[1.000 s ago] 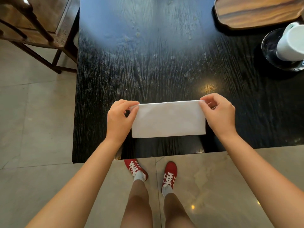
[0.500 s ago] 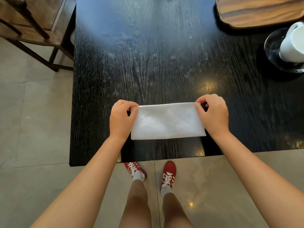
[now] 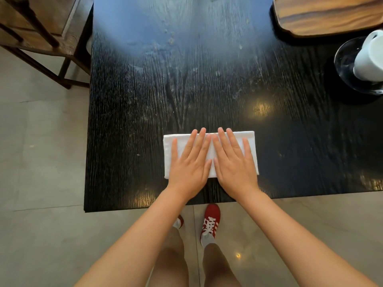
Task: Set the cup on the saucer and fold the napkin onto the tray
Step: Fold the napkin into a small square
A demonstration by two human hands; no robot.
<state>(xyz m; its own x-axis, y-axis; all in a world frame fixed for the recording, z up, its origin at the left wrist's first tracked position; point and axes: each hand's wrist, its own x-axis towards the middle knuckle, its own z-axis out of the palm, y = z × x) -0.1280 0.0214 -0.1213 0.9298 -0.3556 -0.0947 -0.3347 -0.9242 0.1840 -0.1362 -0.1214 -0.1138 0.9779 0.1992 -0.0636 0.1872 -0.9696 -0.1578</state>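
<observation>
A white napkin (image 3: 171,154), folded into a long rectangle, lies flat on the black table (image 3: 186,90) near its front edge. My left hand (image 3: 190,164) and my right hand (image 3: 233,162) rest flat on it side by side, fingers spread, palms down, covering its middle. Neither hand grips anything. At the far right a white cup (image 3: 370,59) stands on a clear glass saucer (image 3: 346,59), both partly cut off by the frame edge. The wooden tray (image 3: 323,15) sits at the top right corner of the table, with nothing on the part that shows.
A dark wooden chair (image 3: 41,32) stands off the table's left side. The table's front edge runs just below my wrists. Below it are the tiled floor and my red shoes (image 3: 210,222).
Both hands let go of the napkin's top corners and moved inward. They now lie flat on the folded napkin, pressing it down.
</observation>
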